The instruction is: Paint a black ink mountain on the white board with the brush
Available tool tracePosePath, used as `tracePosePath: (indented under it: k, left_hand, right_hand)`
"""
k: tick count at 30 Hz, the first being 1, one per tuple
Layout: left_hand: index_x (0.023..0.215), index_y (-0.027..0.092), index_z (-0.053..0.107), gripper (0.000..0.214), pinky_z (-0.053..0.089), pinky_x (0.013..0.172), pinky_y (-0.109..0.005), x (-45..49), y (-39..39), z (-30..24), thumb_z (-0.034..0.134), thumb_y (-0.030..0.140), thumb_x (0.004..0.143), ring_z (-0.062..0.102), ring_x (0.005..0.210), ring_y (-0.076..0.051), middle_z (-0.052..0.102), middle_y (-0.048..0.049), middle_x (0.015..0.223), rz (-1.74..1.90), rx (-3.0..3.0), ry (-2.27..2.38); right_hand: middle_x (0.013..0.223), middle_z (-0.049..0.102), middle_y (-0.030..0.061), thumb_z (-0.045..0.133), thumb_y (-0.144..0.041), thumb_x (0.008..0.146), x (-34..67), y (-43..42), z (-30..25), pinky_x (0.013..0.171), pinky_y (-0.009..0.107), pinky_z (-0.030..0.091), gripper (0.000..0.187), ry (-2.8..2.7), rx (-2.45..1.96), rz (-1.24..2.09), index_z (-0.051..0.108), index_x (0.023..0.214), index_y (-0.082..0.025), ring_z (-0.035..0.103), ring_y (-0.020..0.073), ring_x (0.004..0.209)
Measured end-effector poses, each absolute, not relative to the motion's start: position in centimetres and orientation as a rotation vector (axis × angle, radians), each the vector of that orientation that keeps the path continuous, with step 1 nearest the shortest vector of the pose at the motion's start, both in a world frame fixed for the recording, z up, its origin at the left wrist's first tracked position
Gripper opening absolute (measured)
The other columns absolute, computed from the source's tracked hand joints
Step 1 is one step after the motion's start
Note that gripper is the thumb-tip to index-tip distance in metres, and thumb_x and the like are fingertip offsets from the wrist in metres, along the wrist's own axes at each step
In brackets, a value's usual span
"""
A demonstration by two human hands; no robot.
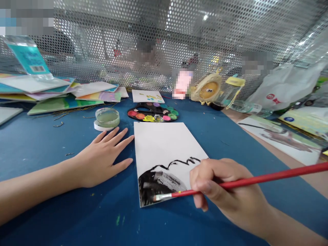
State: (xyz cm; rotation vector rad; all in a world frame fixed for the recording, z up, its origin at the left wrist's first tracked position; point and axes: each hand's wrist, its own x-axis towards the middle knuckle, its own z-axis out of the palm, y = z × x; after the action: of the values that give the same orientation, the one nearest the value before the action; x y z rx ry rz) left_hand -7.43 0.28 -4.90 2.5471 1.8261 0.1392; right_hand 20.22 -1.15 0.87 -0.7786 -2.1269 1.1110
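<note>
A white canvas board (164, 143) lies in front of me on the blue table (51, 136), with black paint across its lower part. My right hand (225, 191) pinches a red-handled paintbrush (256, 179) whose bristle tip touches the black painted patch near the board's bottom left. My left hand (102, 157) rests flat on the table just left of the board, fingers spread and holding nothing.
A black paint palette (153, 113) with coloured blobs sits behind the board, beside a small cup of murky water (107, 118). Painted boards (58, 92) pile up at the far left. A water bottle (230, 94), a yellow toy and more paintings lie to the right. A perforated metal screen closes the back.
</note>
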Motion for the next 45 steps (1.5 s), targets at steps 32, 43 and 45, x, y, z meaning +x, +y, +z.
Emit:
tracePosePath:
  k: [32,43,45]
  left_hand:
    - [0.141,0.027,0.021,0.069,0.015,0.113,-0.052,-7.3,0.2,-4.4,0.022,0.065,0.084,0.009,0.139,-0.03,0.014,-0.0053,0.151,0.121,2.524,1.82]
    - [0.142,0.028,0.018,0.07,0.014,0.113,-0.051,-7.2,0.2,-4.4,0.016,0.066,0.083,0.006,0.14,-0.028,0.011,-0.0043,0.152,0.056,2.517,1.831]
    - [0.142,0.028,0.019,0.07,0.014,0.113,-0.052,-7.2,0.2,-4.4,0.016,0.066,0.083,0.007,0.139,-0.028,0.012,-0.0043,0.152,0.072,2.515,1.831]
  right_hand:
    - [0.035,0.041,-0.0048,0.044,-0.013,0.084,22.0,-0.5,3.2,0.034,0.02,0.025,0.042,-2.364,-0.976,0.419,0.036,0.044,-0.018,0.037,0.0045,0.032]
    - [0.047,0.059,-0.0022,0.048,-0.026,0.09,20.7,-0.9,2.0,0.042,0.016,0.041,0.035,-2.227,-0.86,0.732,0.049,0.055,-0.018,0.055,0.0065,0.041]
    - [0.046,0.06,-0.0023,0.047,-0.026,0.09,20.5,-0.8,1.8,0.043,0.016,0.04,0.037,-2.261,-0.844,0.742,0.05,0.054,-0.018,0.055,0.0061,0.041]
